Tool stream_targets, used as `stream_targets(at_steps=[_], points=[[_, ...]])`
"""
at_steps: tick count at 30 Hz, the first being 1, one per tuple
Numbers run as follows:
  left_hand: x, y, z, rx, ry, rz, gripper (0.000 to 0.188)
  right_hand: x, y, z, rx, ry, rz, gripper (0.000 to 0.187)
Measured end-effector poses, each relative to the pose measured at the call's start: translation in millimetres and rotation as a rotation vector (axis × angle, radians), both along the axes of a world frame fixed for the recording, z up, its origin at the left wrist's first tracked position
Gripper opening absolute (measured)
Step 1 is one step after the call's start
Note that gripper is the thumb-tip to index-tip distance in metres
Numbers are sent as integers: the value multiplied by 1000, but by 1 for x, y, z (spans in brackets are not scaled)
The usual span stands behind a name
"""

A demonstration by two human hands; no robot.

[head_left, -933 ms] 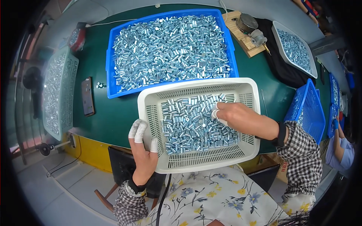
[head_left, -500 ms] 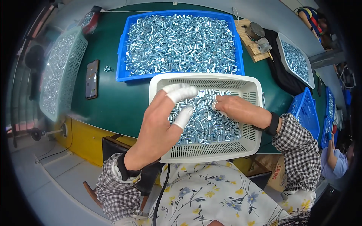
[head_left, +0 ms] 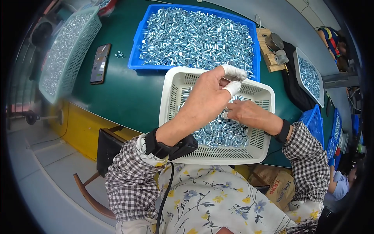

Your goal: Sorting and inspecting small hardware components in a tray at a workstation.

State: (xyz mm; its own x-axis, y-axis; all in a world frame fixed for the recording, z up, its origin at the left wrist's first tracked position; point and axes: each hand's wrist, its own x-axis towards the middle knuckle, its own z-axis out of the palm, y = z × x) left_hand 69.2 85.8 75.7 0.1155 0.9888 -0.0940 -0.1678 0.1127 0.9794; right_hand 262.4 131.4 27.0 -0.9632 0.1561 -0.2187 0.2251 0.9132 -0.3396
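A white slotted basket (head_left: 218,159) stands at the table's front edge, holding many small silvery metal sleeves (head_left: 220,134). My left hand (head_left: 208,91), with white covers on its thumb and fingers, is raised over the basket's far side. Its thumb and fingertips come close together in a pinch; whatever lies between them is too small to make out. Lower, inside the basket, my right hand (head_left: 247,113) has its fingers curled just above the sleeves. White covers show on its fingertips too, and what they grip is hidden.
Behind the basket sits a blue tray (head_left: 134,58) heaped with similar sleeves. A phone (head_left: 100,64) and a few loose pieces (head_left: 119,54) lie to its left. Farther left is a pale green basket (head_left: 72,58); at right are a wooden board (head_left: 272,64) with a metal device and a blue basket (head_left: 313,123).
My left hand has moved right and away from me, and its spread fingers have closed into a pinch. The right hand has stayed nearly in place. The whole view has tilted somewhat.
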Motion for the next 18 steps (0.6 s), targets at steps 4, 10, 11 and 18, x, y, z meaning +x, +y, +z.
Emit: stream_targets(at_steps=[4,10,11,18], points=[[1,3,-17,-36,31,-13,23,-2,3,-1,25,-48,42,8],[2,8,-29,-95,-2,-31,21,-7,3,-2,65,-86,161,5],[2,9,-31,-99,-7,-28,21,-8,3,-3,62,-90,165,5],[1,14,-42,-108,-38,-21,19,-7,7,-9,17,-90,200,8]])
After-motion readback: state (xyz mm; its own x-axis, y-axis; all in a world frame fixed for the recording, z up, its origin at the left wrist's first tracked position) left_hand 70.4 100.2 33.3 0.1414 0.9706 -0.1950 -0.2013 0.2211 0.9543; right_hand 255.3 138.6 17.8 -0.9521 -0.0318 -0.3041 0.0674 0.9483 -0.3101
